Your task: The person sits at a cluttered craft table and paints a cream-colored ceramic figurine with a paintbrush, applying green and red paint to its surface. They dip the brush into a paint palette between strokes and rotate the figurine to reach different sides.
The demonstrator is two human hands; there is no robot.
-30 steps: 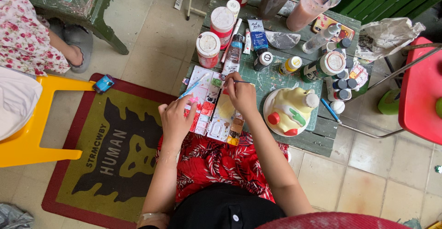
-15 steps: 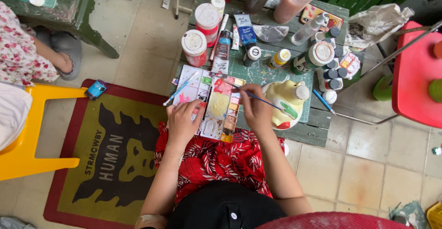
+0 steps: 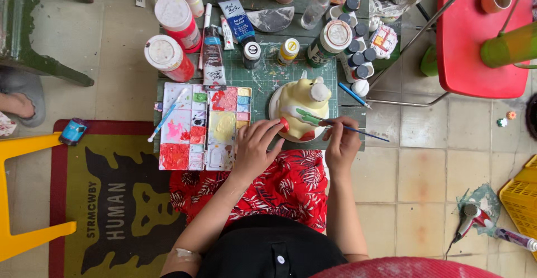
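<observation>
A pale yellow plaster figure [image 3: 305, 103] with green and red patches stands on a white plate [image 3: 274, 107] on the small green table. My left hand [image 3: 254, 146] rests at the plate's near left edge, fingers touching the figure's red base. My right hand [image 3: 342, 141] grips a thin blue-handled paintbrush [image 3: 358, 130] whose tip lies on the figure's green stripe. A white paint palette [image 3: 204, 127] with red, pink, yellow and green wells lies left of my left hand, a second brush [image 3: 166, 116] resting across it.
Paint tubes [image 3: 212, 60], red jars with white lids [image 3: 168, 59], small bottles [image 3: 288, 50] and a rack of little pots [image 3: 358, 54] crowd the table's far side. A red stool [image 3: 481, 43] stands right, a yellow chair [image 3: 22, 199] left, a rug [image 3: 106, 199] below. Another person's foot [image 3: 17, 104] is at far left.
The view has shifted right and closer. My left hand moved from the palette to the figure's base. My right hand brought the brush onto the figure.
</observation>
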